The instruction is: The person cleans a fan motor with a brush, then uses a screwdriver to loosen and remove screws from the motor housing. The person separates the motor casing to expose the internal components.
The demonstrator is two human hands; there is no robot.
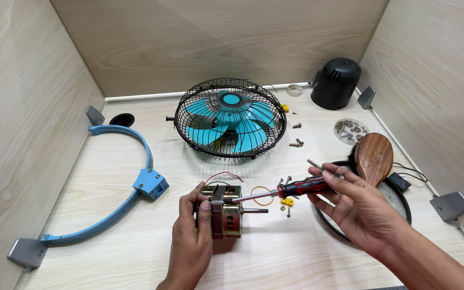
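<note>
My left hand (191,236) grips a brass-coloured fan motor (226,212) lying on the wooden table, its shaft pointing right and thin red wires arching off its top. My right hand (350,201) holds a screwdriver with a red and black handle (302,187); the metal tip touches the motor's top right side. Beside the motor lie a rubber band (261,196), a small yellow part (287,202) and loose screws.
A black wire cage with teal fan blades (231,118) lies behind the motor. A blue curved bracket (130,182) is on the left. At right are a wooden brush (374,158) on a black ring, a clear dish of screws (350,130), and a black motor cover (335,83).
</note>
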